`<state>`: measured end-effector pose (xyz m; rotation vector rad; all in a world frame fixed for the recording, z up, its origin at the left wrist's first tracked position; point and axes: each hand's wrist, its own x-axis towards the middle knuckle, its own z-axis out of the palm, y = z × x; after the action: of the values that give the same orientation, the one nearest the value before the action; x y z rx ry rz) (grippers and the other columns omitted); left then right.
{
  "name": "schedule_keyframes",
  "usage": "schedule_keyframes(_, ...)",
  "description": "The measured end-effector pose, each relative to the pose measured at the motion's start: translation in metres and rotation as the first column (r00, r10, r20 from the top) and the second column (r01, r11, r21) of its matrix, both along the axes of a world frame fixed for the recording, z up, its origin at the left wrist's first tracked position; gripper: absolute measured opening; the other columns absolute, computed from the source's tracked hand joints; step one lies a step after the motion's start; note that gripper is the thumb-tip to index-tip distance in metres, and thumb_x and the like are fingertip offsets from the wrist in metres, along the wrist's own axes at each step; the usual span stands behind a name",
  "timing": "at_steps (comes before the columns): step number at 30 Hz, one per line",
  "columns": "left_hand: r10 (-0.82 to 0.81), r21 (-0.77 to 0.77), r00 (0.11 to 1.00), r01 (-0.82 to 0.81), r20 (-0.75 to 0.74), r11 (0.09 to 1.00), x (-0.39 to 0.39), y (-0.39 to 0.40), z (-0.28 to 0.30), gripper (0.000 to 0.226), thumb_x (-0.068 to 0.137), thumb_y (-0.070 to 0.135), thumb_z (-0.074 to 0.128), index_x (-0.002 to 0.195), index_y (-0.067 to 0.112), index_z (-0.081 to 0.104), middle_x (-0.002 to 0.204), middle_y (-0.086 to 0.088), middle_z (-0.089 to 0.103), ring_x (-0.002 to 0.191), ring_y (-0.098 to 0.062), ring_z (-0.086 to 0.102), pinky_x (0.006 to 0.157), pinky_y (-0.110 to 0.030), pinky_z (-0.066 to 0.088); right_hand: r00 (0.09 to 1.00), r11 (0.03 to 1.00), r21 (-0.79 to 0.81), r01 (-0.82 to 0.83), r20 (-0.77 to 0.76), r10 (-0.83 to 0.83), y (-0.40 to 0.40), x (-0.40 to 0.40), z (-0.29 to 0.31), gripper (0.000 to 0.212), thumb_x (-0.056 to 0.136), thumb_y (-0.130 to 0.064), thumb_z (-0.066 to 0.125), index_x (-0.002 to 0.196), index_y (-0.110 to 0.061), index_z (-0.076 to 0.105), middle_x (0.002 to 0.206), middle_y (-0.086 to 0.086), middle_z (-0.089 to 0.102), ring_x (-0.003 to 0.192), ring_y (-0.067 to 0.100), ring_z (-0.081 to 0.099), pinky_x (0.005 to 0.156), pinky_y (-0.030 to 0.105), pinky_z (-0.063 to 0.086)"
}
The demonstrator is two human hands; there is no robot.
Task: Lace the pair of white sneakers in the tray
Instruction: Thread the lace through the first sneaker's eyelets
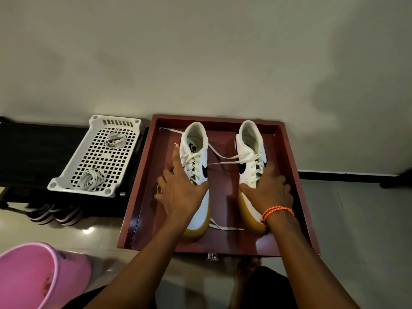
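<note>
Both hands are lying apart in the red tray (310, 210): the left hand (181, 192) is gripping the left sneaker (196, 157), the right hand (270, 190) is gripping the right sneaker (250, 148). Loose laces (223, 157) are trailing between the shoes, toward the wall.

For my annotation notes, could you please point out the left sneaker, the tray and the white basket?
left sneaker (196, 139), head view, heel collar.
tray (289, 148), head view, right wall.
white basket (116, 121), head view, far rim.
</note>
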<state>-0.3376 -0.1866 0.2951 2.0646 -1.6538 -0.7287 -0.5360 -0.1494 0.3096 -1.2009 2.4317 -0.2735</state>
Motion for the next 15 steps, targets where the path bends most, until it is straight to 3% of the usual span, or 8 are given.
schedule_keyframes(4,-0.01,0.029,1.0,0.01,-0.014,1.0,-0.003,0.003,-0.001,0.121,0.077,0.06,0.083,0.166,0.041,0.003,0.162,-0.016,0.035,0.149,-0.041,0.033,0.111,-0.068,0.038,0.995,0.996,-0.018,-0.086,0.041,0.087,0.003,-0.004,0.003,0.104,0.08,-0.053,0.08,0.16,-0.027,0.018,0.142,0.02,0.053,0.123,0.043,0.057,0.095,0.05,0.055)
schedule_keyframes(7,-0.021,0.039,0.999,0.022,-0.04,0.999,-0.006,0.005,-0.003,0.123,0.077,0.06,0.083,0.167,0.038,0.002,0.163,-0.016,0.034,0.15,-0.04,0.032,0.112,-0.065,0.038,0.968,0.951,-0.22,-0.218,-0.176,0.181,-0.006,0.011,0.007,0.105,0.084,-0.038,0.079,0.164,-0.043,0.011,0.169,0.015,0.015,0.15,0.041,0.03,0.109,0.057,0.046)
schedule_keyframes(9,-0.04,0.021,0.999,0.041,-0.032,0.999,-0.006,0.007,-0.004,0.123,0.076,0.06,0.082,0.167,0.036,0.003,0.161,-0.015,0.036,0.15,-0.039,0.033,0.112,-0.062,0.039,0.923,0.916,-0.251,-0.314,-0.307,0.233,-0.015,0.019,0.001,0.095,0.083,-0.031,0.079,0.16,-0.048,0.027,0.174,0.007,-0.003,0.16,0.038,0.009,0.117,0.063,0.036)
schedule_keyframes(12,-0.061,0.005,0.998,0.061,-0.012,0.998,-0.005,0.006,-0.003,0.123,0.076,0.058,0.083,0.167,0.034,0.005,0.16,-0.012,0.039,0.15,-0.035,0.033,0.112,-0.058,0.039,0.885,0.92,-0.19,-0.342,-0.395,0.247,-0.026,0.027,-0.018,0.057,0.082,-0.023,0.078,0.134,-0.041,0.061,0.176,0.005,-0.008,0.161,0.037,-0.008,0.121,0.066,0.021)
schedule_keyframes(15,-0.073,0.015,0.997,0.074,-0.033,0.997,-0.003,0.005,-0.002,0.121,0.076,0.058,0.082,0.168,0.032,0.008,0.159,-0.011,0.039,0.149,-0.035,0.033,0.11,-0.056,0.039,0.875,0.912,-0.218,-0.348,-0.425,0.232,-0.033,0.032,-0.019,0.03,0.08,-0.01,0.076,0.099,-0.031,0.07,0.174,0.005,0.012,0.161,0.035,0.001,0.118,0.066,0.021)
